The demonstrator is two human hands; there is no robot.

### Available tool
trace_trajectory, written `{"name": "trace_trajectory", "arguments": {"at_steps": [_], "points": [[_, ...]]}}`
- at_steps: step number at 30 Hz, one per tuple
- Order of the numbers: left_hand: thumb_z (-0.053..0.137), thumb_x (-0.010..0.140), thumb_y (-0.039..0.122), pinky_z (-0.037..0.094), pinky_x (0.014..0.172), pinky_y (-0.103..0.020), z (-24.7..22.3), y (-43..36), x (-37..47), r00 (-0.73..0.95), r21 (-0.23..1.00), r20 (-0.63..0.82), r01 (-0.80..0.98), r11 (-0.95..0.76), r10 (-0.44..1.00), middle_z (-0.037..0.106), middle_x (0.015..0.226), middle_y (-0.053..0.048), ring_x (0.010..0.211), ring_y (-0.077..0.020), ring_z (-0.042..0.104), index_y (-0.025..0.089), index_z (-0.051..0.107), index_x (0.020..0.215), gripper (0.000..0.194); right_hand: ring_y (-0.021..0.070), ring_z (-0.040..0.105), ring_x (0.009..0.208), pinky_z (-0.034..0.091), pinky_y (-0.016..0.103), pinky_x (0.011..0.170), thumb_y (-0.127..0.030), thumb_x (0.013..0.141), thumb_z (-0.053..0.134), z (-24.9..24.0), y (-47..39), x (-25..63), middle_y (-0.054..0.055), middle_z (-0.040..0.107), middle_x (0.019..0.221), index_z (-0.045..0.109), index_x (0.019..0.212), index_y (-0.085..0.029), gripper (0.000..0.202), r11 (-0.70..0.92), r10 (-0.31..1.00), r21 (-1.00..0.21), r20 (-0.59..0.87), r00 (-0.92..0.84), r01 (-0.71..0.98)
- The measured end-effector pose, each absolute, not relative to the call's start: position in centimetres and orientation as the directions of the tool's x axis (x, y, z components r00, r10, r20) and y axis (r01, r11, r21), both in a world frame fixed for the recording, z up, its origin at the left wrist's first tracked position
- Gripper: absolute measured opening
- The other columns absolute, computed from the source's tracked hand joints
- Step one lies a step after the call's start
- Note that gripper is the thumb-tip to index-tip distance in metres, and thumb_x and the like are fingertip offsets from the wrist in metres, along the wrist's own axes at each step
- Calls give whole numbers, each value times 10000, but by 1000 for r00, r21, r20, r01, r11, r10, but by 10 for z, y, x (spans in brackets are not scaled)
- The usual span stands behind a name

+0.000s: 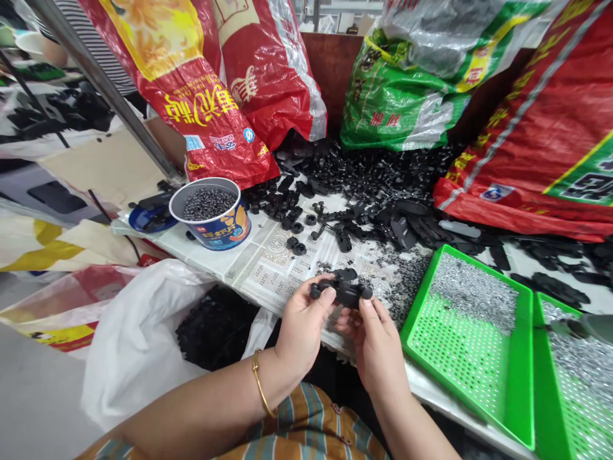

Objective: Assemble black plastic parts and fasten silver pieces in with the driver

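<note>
A small black plastic assembly [342,291] with rounded ends is held up between both hands above the table's front edge. My left hand [306,316] pinches its left end between thumb and fingers. At its right end, my right hand [378,342] grips with thumb and fingertips, the other fingers curled beneath. Loose round black parts [297,245] lie on the patterned table cover [268,275] just behind the hands. To the right, a green perforated tray [472,348] holds many small silver metal pieces [474,287].
A blue tub [218,227] of small dark beads stands at the left edge beside a blue dish [151,219]. Red sacks [278,76] and a green sack [397,105] stand behind heaped black parts [335,172]. A second green tray [550,383] is at right; a white bag [138,338] hangs below left.
</note>
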State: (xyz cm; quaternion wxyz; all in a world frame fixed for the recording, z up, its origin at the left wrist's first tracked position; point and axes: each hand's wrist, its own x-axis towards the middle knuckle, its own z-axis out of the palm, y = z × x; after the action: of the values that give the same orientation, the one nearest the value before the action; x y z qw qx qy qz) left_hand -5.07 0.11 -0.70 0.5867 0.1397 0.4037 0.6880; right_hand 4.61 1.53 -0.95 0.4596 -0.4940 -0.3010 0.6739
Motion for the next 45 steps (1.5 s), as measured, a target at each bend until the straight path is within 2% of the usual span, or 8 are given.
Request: {"name": "trace_trajectory", "arguments": {"at_steps": [5, 10, 15, 23, 28, 32, 36, 45], "points": [[651, 727, 217, 488, 733, -278, -6, -3, -47, -288, 746, -286, -665, 24, 914, 647, 934, -35, 808, -146, 611, 181, 607, 950, 230, 108, 496, 563, 464, 264, 569, -415, 755, 577, -11, 14, 44, -22, 521, 696, 506, 856, -214, 236, -327, 942, -882, -332, -44, -341], [678, 686, 164, 480, 734, -261, -5, 4, -50, -240, 576, -395, -816, 36, 887, 649, 876, -23, 796, -129, 613, 160, 599, 889, 217, 150, 535, 656, 462, 282, 633, -432, 770, 553, -11, 8, 53, 9, 570, 757, 531, 904, -214, 257, -171, 985, -979, -172, 1, 115], [658, 722, 193, 448, 555, -195, -1, 9, -62, 14, 418, -517, -868, 267, 856, 603, 683, 9, 590, -78, 566, 139, 573, 769, 111, 170, 573, 798, 472, 303, 734, -325, 815, 519, -1, 12, 82, 37, 606, 892, 541, 1081, -255, 277, 202, 928, -948, 105, -357, 247], [627, 710, 130, 465, 599, -175, 2, -6, -56, 402, 240, -386, -826, 511, 831, 632, 729, -34, 632, -95, 606, 140, 606, 845, 137, 210, 484, 1145, 392, 391, 969, -316, 833, 510, 11, 42, 101, 71, 547, 1184, 571, 1037, -258, 220, 351, 782, -884, 95, -615, 309], [513, 808, 325, 482, 656, -287, -1, -6, -71, 93, 588, -463, -711, 385, 881, 637, 882, -84, 723, -157, 606, 153, 616, 889, 216, 241, 529, 1058, 430, 407, 881, -341, 800, 560, 14, 42, 109, 73, 630, 964, 560, 888, -225, 145, 499, 821, -726, 223, -525, 472], [613, 746, 296, 416, 826, -287, 5, -4, -93, -134, 986, -82, -152, 61, 988, 603, 1028, -57, 927, -175, 540, 209, 632, 949, 222, 250, 537, 997, 413, 421, 855, -346, 771, 603, 19, 42, 114, 62, 646, 882, 551, 862, -213, 170, 648, 754, -507, 324, -572, 568], [629, 723, 254, 391, 786, -277, 7, -3, -99, 48, 958, 37, 282, -49, 998, 595, 848, -27, 823, -168, 533, 202, 636, 816, 106, 233, 538, 990, 420, 411, 851, -332, 779, 598, 18, 40, 113, 55, 645, 890, 546, 874, -219, 157, 651, 750, -530, 341, -567, 543], [582, 774, 283, 392, 706, -240, 1, -7, -92, 55, 968, 20, 250, -34, 998, 542, 813, 0, 756, -134, 505, 203, 586, 892, 142, 218, 546, 947, 427, 401, 838, -288, 792, 580, 14, 32, 115, 59, 628, 885, 559, 873, -212, 114, 622, 778, -586, 387, -494, 520]]}}
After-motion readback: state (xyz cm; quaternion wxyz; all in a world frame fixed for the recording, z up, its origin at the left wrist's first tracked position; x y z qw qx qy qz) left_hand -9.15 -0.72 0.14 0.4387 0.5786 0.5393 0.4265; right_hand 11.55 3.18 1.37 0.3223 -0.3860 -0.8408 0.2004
